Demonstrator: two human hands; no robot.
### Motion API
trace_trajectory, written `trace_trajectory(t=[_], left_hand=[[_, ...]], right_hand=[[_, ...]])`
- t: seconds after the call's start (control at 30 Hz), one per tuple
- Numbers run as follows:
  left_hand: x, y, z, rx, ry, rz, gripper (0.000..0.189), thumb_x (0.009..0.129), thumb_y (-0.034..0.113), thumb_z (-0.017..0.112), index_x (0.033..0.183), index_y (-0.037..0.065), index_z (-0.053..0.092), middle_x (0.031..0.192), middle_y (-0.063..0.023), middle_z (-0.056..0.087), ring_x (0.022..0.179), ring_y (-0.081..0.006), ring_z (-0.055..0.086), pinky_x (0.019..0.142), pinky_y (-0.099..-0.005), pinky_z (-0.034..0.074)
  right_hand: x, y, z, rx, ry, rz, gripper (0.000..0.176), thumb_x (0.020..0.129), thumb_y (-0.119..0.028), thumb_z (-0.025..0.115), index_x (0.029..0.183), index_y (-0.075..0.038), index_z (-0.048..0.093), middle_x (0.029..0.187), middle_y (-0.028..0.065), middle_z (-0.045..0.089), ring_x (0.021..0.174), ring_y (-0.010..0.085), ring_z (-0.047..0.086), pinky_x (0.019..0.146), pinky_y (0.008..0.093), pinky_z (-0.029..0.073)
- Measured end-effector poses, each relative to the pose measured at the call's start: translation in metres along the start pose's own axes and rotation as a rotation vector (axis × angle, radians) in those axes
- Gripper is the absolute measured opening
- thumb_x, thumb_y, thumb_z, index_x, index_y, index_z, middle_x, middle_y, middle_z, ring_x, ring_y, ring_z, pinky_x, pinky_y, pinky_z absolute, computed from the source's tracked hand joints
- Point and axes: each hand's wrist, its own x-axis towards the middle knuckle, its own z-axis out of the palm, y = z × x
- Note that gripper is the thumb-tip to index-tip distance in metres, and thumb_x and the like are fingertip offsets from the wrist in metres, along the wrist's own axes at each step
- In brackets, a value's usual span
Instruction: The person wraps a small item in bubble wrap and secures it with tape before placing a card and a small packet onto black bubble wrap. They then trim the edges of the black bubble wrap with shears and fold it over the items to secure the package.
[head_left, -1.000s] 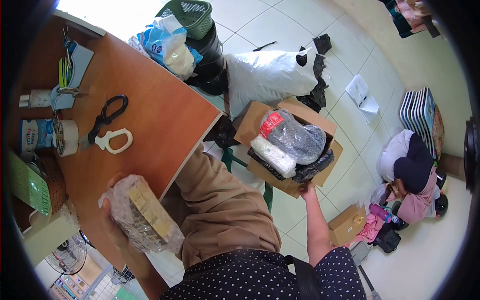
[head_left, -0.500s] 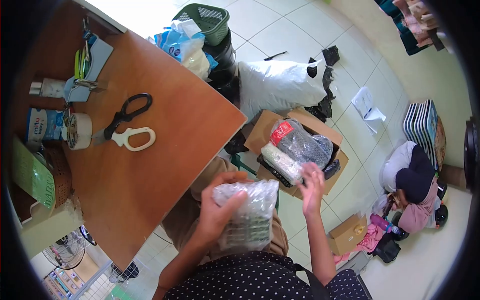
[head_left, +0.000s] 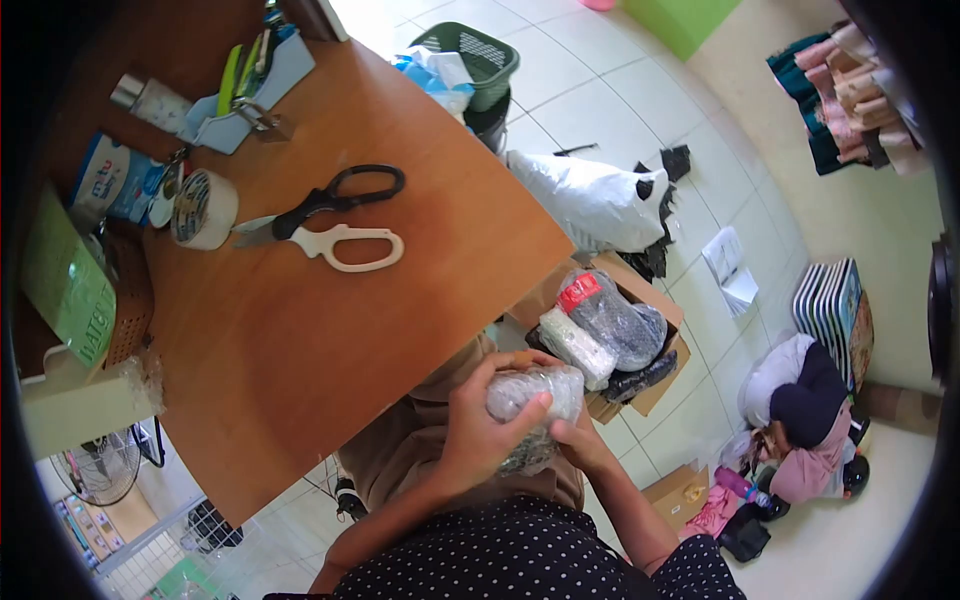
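Observation:
Over my lap, my left hand [head_left: 492, 420] is closed around a bubble-wrapped package [head_left: 545, 393], thumb lying across its top. My right hand [head_left: 583, 440] grips the same package from its lower right side, the fingers partly hidden beneath it. Clear wrap covers the contents, which look dark green or grey underneath; I cannot make out what they are. Just beyond my hands, an open cardboard box [head_left: 643, 281] holds several wrapped parcels, among them a grey bubble-wrapped one [head_left: 622, 322] with a red label and a white one [head_left: 577, 345].
On the wooden table [head_left: 330, 340] to the left lie scissors [head_left: 325, 215] and a tape roll [head_left: 205, 209]. A white plastic sack [head_left: 590, 200] and a green basket [head_left: 480, 60] stand on the floor beyond. A bag and clothes pile [head_left: 810, 400] sits at right.
My right hand has come from beside the box onto the package, which both hands now hold. The package has turned and looks more compact. The whole view has shifted.

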Motion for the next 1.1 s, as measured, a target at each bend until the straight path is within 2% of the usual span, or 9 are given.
trace_trajectory(t=[0.17,0.3,0.4,0.43,0.5,0.8,0.97,1.07,1.1], left_hand=[[-0.008,0.005,-0.015,0.031,0.000,0.038,0.040,0.077,0.014,0.069,0.108,-0.003,0.052,0.102,-0.0131,0.061,0.096,-0.0164,0.057,0.085,-0.0301,0.045],[-0.024,0.039,-0.044,-0.143,-0.017,-0.018,0.041,0.077,0.016,0.069,0.110,-0.001,0.052,0.104,-0.0112,0.060,0.096,-0.0169,0.057,0.088,-0.0291,0.043],[-0.033,0.053,-0.078,-0.288,0.084,0.051,0.041,0.079,0.019,0.065,0.112,-0.001,0.052,0.106,-0.0105,0.059,0.097,-0.0176,0.057,0.088,-0.0300,0.044],[-0.037,0.059,-0.087,-0.361,0.173,0.071,0.041,0.080,0.020,0.064,0.112,-0.001,0.052,0.107,-0.0105,0.059,0.097,-0.0176,0.057,0.088,-0.0304,0.044],[-0.035,0.062,-0.101,-0.389,0.278,0.074,0.041,0.081,0.023,0.062,0.113,-0.001,0.052,0.107,-0.0108,0.059,0.097,-0.0180,0.057,0.087,-0.0304,0.045],[-0.017,0.075,-0.150,-0.663,0.511,0.019,0.043,0.088,0.032,0.054,0.120,0.002,0.050,0.110,-0.0098,0.059,0.097,-0.0202,0.060,0.083,-0.0346,0.051],[-0.007,0.071,-0.123,-0.652,0.414,-0.038,0.043,0.088,0.029,0.057,0.120,0.001,0.049,0.109,-0.0098,0.060,0.096,-0.0192,0.060,0.082,-0.0327,0.051],[0.005,0.074,-0.080,-0.210,0.065,0.000,0.043,0.085,0.021,0.061,0.119,-0.001,0.048,0.105,-0.0113,0.060,0.097,-0.0166,0.058,0.083,-0.0291,0.048],[0.008,0.080,-0.063,-0.198,-0.017,-0.024,0.043,0.084,0.019,0.062,0.118,-0.002,0.047,0.103,-0.0115,0.060,0.098,-0.0158,0.058,0.084,-0.0278,0.047]], right_hand=[[0.004,-0.003,-0.010,0.255,-0.221,-0.040,0.111,0.062,-0.076,0.060,0.139,-0.005,0.024,0.131,0.0138,0.042,0.121,0.0242,0.044,0.100,0.0391,0.036],[0.006,0.046,-0.076,0.099,0.587,0.159,0.048,0.089,-0.041,0.053,0.121,-0.006,0.048,0.114,0.0099,0.057,0.106,0.0197,0.053,0.085,0.0333,0.044],[0.004,0.052,-0.082,-0.094,0.812,0.067,0.032,0.087,-0.024,0.056,0.112,-0.005,0.052,0.106,0.0077,0.060,0.097,0.0146,0.055,0.079,0.0278,0.044],[0.006,0.050,-0.079,-0.094,0.795,0.076,0.032,0.087,-0.024,0.056,0.112,-0.005,0.052,0.106,0.0077,0.060,0.097,0.0146,0.055,0.079,0.0278,0.044],[0.012,0.029,-0.063,-0.298,0.757,-0.264,0.026,0.085,-0.015,0.056,0.109,-0.005,0.053,0.103,0.0063,0.060,0.093,0.0119,0.054,0.077,0.0247,0.043],[-0.001,0.097,-0.124,-0.270,1.049,-0.267,0.023,0.081,-0.001,0.054,0.104,-0.001,0.055,0.101,0.0084,0.057,0.095,0.0158,0.054,0.086,0.0285,0.043],[0.008,-0.009,-0.029,-0.270,0.567,-0.495,0.034,0.082,-0.012,0.059,0.112,-0.002,0.049,0.110,0.0095,0.056,0.100,0.0170,0.054,0.084,0.0301,0.045],[0.013,-0.070,0.017,-0.178,0.008,-0.362,0.063,0.078,-0.022,0.069,0.128,-0.003,0.037,0.119,0.0108,0.050,0.105,0.0199,0.052,0.091,0.0333,0.043],[0.012,-0.080,0.029,-0.182,0.007,-0.369,0.063,0.078,-0.022,0.069,0.128,-0.003,0.037,0.119,0.0108,0.050,0.105,0.0199,0.052,0.091,0.0333,0.043]])
